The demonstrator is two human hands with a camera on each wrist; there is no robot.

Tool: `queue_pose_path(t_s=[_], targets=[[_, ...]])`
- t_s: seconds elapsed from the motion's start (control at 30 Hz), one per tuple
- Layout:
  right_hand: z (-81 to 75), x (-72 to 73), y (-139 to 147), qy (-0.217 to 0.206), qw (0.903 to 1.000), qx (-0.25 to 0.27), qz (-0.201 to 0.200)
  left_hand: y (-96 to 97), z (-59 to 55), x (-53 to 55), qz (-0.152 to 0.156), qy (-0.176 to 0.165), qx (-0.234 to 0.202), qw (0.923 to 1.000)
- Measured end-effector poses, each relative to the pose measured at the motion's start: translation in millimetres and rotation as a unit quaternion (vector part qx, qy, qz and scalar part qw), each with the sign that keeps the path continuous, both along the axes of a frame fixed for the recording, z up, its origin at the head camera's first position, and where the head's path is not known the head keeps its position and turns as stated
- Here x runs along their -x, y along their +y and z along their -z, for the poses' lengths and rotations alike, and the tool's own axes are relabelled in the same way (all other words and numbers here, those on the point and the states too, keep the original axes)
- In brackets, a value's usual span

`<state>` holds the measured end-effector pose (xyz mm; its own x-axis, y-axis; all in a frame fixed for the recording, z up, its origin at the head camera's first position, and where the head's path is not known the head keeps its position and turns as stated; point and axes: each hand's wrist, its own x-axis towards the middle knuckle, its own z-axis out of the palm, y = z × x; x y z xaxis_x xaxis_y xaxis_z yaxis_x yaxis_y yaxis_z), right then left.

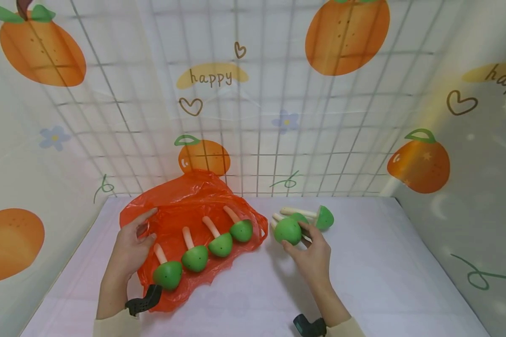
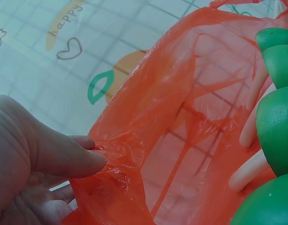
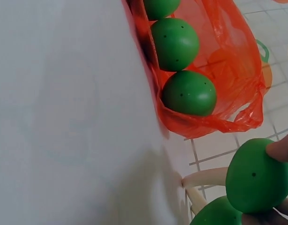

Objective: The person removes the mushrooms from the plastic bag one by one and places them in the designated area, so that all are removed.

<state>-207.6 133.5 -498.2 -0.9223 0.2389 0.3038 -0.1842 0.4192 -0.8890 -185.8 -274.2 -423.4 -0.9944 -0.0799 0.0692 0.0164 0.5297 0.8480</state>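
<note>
Left hand [image 1: 130, 244], 9 o'clock of red bag [image 1: 177, 193]: thumb and fingers pinch film. Right hand [image 1: 313, 252], 3 o'clock: fingertips grip 1 green-capped mushroom [image 1: 287, 232]. Risks: rounded cap slipping; tugged film rolling 4 bagged mushrooms [image 1: 195, 259].

a screened-in booth [image 1: 485, 206] with fruit-printed sheeting [image 1: 10, 180] on three sides, grid [image 1: 258, 175] behind, pale tabletop [image 1: 375, 276]

Green-capped mushrooms [image 1: 287, 231], red bag [image 1: 181, 194], patterned backdrop [image 1: 253, 150]

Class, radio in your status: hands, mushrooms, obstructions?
Left hand gripping red bag. Right hand pinching one green mushroom. Four others lying on bag. Nothing visibly in the way.
</note>
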Motion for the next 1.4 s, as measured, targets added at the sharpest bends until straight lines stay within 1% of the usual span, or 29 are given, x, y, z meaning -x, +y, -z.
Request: queue_pose_path(t_s=[0.2, 0.47, 0.73, 0.9, 1.1, 1.4], targets=[[2.0, -0.7, 2.5, -0.015, 0.9999, 0.006, 0.002, 0.0, 1.7, 1.3, -0.001, 0.002, -0.002, 1.0000], [7.1, 0.7, 5.6, -0.008, 0.9997, 0.021, 0.008, 0.9, 0.5, 0.8, 0.000, -0.001, -0.005, 1.0000], [11.4, 1.8, 9.2, -0.020, 0.9997, -0.008, 0.011, 1.5, -0.5, 0.4, 0.000, -0.004, -0.004, 1.0000], [12.7, -0.9, 13.6, -0.040, 0.9985, -0.034, 0.013, 0.4, -0.1, 0.5, -0.001, -0.004, -0.002, 1.0000], [12.9, -2.3, 15.4, -0.063, 0.9961, -0.062, 0.005, 0.1, -0.8, -0.1, 0.000, -0.006, -0.005, 1.0000], [13.1, -4.0, 17.6, -0.091, 0.9937, -0.065, 0.006, 0.5, -1.7, 0.2, 0.001, -0.005, -0.007, 1.0000]])
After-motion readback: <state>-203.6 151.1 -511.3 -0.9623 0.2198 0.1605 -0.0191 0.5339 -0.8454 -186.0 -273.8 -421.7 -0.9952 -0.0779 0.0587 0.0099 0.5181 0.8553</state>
